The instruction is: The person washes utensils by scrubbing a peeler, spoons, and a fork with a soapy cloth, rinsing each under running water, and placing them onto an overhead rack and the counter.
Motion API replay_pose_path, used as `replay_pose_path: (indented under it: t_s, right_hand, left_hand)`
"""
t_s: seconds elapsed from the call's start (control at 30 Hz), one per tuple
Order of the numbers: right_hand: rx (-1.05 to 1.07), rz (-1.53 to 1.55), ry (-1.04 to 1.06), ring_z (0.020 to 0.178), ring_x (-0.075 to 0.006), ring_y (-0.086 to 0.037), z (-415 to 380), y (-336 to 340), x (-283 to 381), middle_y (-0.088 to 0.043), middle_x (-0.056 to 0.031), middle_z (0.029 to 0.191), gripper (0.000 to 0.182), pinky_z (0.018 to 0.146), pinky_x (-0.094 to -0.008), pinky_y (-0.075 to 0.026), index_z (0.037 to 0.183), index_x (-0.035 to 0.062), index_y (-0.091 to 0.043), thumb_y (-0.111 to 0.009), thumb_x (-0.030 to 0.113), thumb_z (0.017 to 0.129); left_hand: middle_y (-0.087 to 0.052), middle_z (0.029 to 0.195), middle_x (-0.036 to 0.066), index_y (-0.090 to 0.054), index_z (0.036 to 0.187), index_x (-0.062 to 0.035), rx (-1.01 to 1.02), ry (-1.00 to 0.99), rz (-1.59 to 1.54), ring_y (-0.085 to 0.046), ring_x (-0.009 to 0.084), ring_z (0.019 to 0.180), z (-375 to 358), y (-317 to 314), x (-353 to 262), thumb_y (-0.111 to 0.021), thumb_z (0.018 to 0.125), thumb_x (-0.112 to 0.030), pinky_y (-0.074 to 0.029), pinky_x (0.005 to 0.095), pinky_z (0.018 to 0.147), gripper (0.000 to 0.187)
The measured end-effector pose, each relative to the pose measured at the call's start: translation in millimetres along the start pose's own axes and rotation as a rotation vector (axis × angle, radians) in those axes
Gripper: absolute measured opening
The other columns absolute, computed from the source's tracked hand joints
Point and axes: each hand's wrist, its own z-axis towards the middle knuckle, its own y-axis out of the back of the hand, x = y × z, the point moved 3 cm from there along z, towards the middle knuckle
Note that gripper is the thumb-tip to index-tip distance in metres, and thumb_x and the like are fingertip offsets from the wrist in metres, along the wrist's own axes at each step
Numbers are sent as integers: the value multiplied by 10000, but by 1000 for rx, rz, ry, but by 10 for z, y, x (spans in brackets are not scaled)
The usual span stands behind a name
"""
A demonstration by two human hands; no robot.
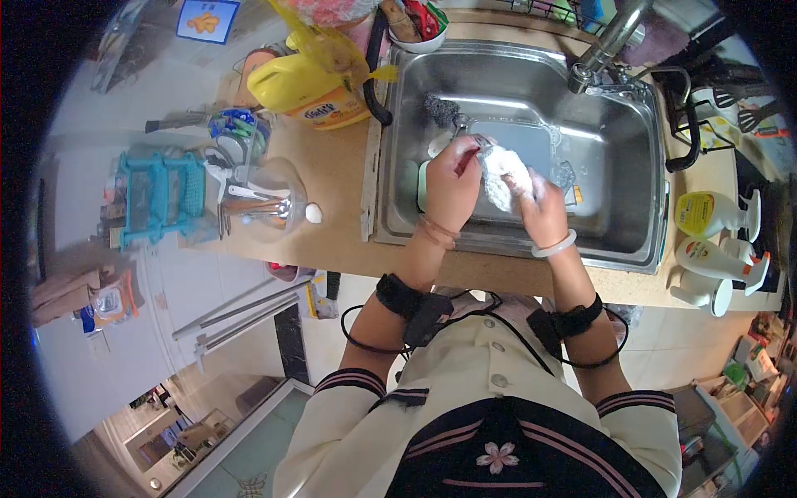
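Over the sink (pixel 386 217) both my hands work at a bunched, fluffy white cloth (pixel 501 176). My left hand (pixel 455 173) has its fingers closed at the cloth's upper left edge, thumb and fingertips pinched together. On the lower right side, my right hand (pixel 544 212) grips the cloth, its thumb pressed on top. Behind my left hand a dark mesh scourer (pixel 441 108) lies in the basin. Close to that scourer is a spoon-like metal piece (pixel 460 124). A pale green item (pixel 422 184) shows partly beside my left wrist.
The faucet (pixel 591 70) rises at the sink's back right. Left of the basin stand a yellow detergent jug (pixel 311 91) and a clear utensil holder (pixel 286 195). A teal rack (pixel 162 199) is farther left. Spray bottles (pixel 714 257) crowd the right counter.
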Motion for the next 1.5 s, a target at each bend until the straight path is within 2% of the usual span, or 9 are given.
replay_pose_path:
  t_s: [0.13, 0.3, 0.33, 0.43, 0.97, 1.23, 1.43, 1.47, 1.5]
  right_hand:
    - [-106, -175, 48, 660, -359, -529, 54, 41, 35, -551, -193, 720, 169, 576, -375, -428, 846, 4, -543, -531, 155, 770]
    - [-399, 45, 84, 606, -288, -558, 140, 185, -27, -572, -153, 691, 176, 557, -337, -432, 837, 1, -555, -545, 165, 776]
    - [-458, 121, 32, 584, -191, -554, 156, 262, -20, -594, -103, 698, 177, 556, -307, -429, 845, 0, -564, -546, 167, 789]
    - [-568, 409, 58, 774, -108, -477, 243, 438, -89, -539, -36, 850, 261, 684, -231, -386, 955, -15, -505, -486, 220, 842]
    - [156, 392, -251, 704, -154, -569, 313, 4, -110, -605, -112, 804, 206, 621, -283, -448, 927, -31, -522, -532, 91, 761]
    - [-62, 199, -144, 691, -249, -599, 321, -75, -143, -594, -178, 734, 179, 616, -307, -450, 872, -43, -532, -529, 84, 745]
    - [-190, 242, -246, 665, -163, -568, 315, -1, -301, -603, -107, 739, 234, 588, -292, -439, 900, -35, -550, -556, 155, 763]
    - [-185, 320, -245, 665, -142, -557, 360, 35, -338, -603, -89, 741, 248, 585, -286, -435, 907, -32, -553, -562, 174, 768]
    - [-208, 340, -350, 669, -127, -546, 363, 86, -397, -600, -76, 744, 252, 588, -279, -431, 910, -29, -555, -562, 182, 772]
  left_hand:
    - [-594, 800, 110, -551, 868, 10, 3, -317, 325, -573, 167, 683, 41, -19, -88, -447, 734, 49, -447, 229, 627, 174]
    - [-588, 763, 102, -547, 894, 8, 112, -8, 314, -560, 146, 573, -13, -4, 156, -474, 778, -20, -456, 227, 541, 140]
    - [-590, 761, 94, -544, 905, 10, 145, 78, 292, -556, 122, 555, -24, 17, 243, -476, 797, -39, -458, 220, 525, 136]
    - [-591, 745, 79, -545, 910, -6, 89, 352, 51, -525, 88, 509, -80, 72, 368, -496, 811, -90, -424, 191, 452, 139]
    - [-538, 570, 91, -535, 836, 42, 211, 196, 193, -460, 126, 468, -78, -56, 395, -476, 735, -48, -365, 281, 451, 147]
    - [-540, 599, 183, -524, 681, 40, 72, 103, 323, -531, 273, 516, -86, -75, 589, -500, 720, -87, -381, 350, 480, 135]
    - [-551, 619, 173, -535, 729, 39, 166, 88, 303, -555, 244, 565, -27, -173, 324, -467, 734, -44, -402, 319, 513, 108]
    - [-592, 645, 61, -574, 790, 14, 159, 125, 488, -443, 71, 539, -14, -144, 326, -452, 774, -43, -369, 242, 500, 136]
    - [-601, 673, 71, -573, 830, 14, 143, 139, 390, -484, 99, 574, -7, -163, 350, -449, 779, -43, -388, 240, 538, 146]
